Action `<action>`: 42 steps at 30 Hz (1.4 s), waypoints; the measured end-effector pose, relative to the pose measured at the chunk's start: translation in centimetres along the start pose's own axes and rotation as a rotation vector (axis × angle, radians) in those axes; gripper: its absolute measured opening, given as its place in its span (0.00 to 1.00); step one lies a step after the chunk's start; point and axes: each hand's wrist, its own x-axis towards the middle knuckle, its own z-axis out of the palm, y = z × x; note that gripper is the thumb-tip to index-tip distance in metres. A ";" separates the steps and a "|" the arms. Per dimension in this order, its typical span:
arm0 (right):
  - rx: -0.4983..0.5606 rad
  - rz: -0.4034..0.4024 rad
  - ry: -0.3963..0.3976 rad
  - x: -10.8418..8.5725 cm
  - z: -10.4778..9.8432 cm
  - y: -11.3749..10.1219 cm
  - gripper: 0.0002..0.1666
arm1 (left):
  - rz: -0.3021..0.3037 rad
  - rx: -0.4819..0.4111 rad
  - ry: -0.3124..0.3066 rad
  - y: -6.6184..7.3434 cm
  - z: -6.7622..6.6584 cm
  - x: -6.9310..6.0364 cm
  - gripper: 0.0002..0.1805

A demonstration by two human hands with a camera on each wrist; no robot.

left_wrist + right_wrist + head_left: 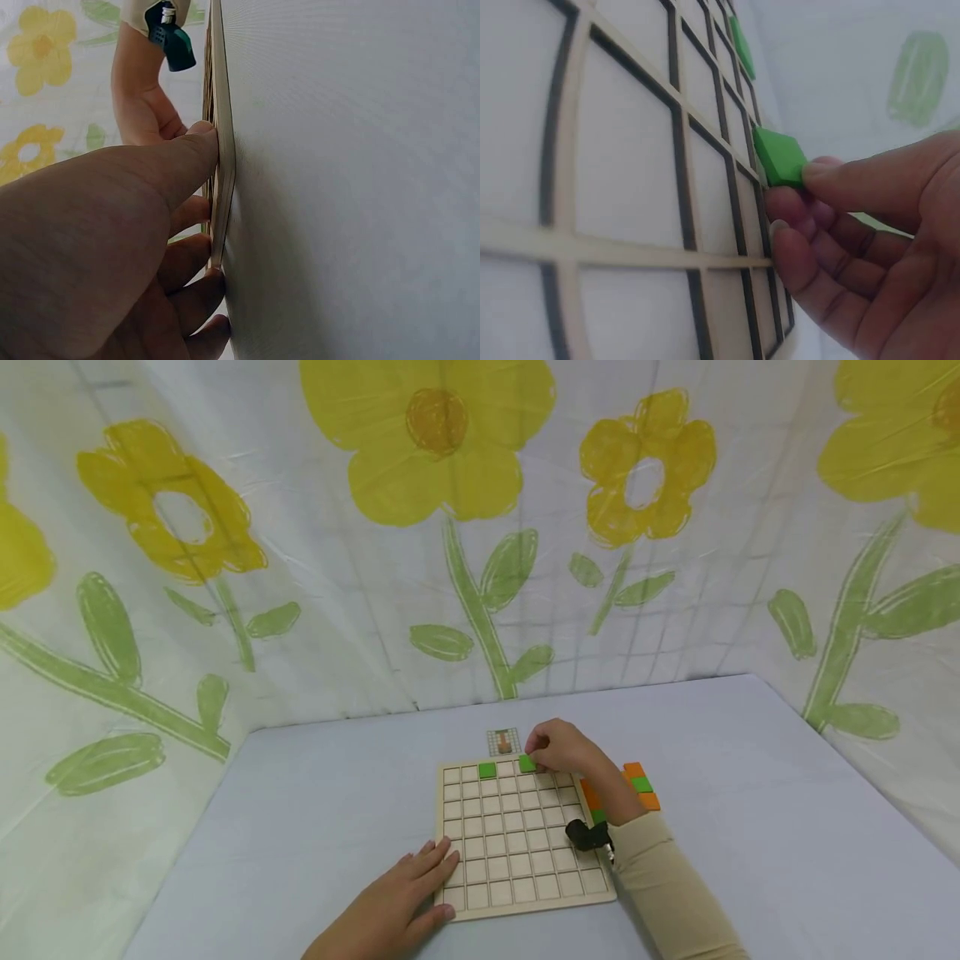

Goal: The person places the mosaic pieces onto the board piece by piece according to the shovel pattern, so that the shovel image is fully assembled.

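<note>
A wooden grid board point(534, 908) lies on the table. At its far edge my right hand point(561, 748) pinches a green square tile point(780, 156) between thumb and fingers; in the right wrist view the tile is tilted against a cell of the top row. Another green tile point(487, 770) sits flat in that same row, farther left. My left hand point(401, 897) rests on the board's near left edge with its fingers spread. In the left wrist view its thumb point(196, 150) lies along the board's rim.
Just beyond the board is a small card point(503, 742) with a printed grid and an orange figure. Orange and green tiles point(642, 785) lie right of the board, partly hidden by my right forearm. A black wrist camera point(587, 836) hangs over the board's right side. Behind stands a flowered curtain point(337, 610).
</note>
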 end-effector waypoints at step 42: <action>0.073 -0.058 -0.049 0.3 1.6 -1.1 0.07 | -0.010 0.009 -0.005 0.0 0.0 0.1 0.37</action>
